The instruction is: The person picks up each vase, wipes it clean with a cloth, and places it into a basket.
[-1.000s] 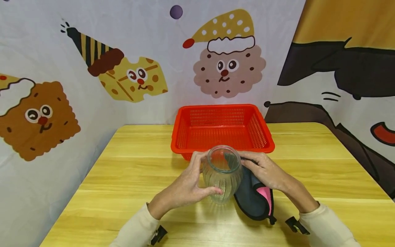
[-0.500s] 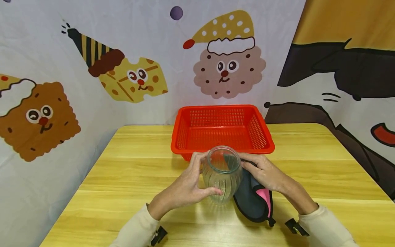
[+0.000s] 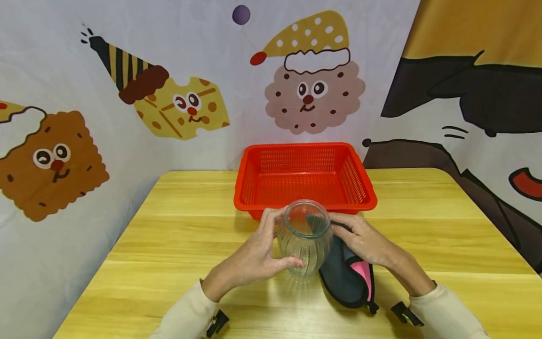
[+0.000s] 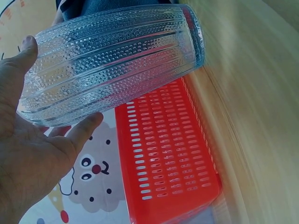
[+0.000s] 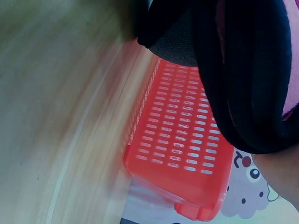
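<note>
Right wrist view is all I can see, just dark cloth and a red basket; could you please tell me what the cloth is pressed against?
Observer: The right hand presses the dark cloth against the side of a ribbed glass jar standing on the table.
Operator: Thank you. Is anything steadying the jar?
Observer: Yes, the left hand wraps around its other side, thumb across the front.
Operator: And is there anything in the basket?
Observer: The head view shows nothing inside the red basket, which sits just behind the jar.
Operator: Is the cloth all dark?
Observer: No, it has a pink patch near the right wrist.
</note>
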`<state>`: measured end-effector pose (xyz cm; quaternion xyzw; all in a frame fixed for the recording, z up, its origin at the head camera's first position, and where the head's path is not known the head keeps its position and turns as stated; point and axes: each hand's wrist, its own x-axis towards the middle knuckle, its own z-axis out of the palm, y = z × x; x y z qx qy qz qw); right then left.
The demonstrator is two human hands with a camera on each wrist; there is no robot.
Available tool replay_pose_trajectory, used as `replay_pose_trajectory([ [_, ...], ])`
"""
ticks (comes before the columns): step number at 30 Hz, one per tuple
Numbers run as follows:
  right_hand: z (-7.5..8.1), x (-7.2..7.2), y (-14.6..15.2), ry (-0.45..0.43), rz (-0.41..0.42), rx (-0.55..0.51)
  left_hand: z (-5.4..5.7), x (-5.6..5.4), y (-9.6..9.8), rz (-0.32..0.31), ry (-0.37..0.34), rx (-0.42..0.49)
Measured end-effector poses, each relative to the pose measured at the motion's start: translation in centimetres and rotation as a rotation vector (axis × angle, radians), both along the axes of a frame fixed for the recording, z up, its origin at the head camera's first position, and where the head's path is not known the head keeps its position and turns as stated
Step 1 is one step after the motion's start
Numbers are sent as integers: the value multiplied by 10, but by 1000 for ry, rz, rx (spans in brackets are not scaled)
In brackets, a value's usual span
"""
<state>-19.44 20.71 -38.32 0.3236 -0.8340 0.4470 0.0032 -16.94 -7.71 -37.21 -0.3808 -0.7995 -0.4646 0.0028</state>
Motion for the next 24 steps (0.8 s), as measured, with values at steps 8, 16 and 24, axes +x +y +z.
replay_pose_trajectory([
  [8,-2,3,2,-2,-1,-1,0,-2,2,2,8,-11],
  [16,-4,1,2,-4,14,-7,-2,-1,2,-1,-2,13],
  [24,-6,1,-1,-23,11,15,-3,0,0,14,-14,9],
])
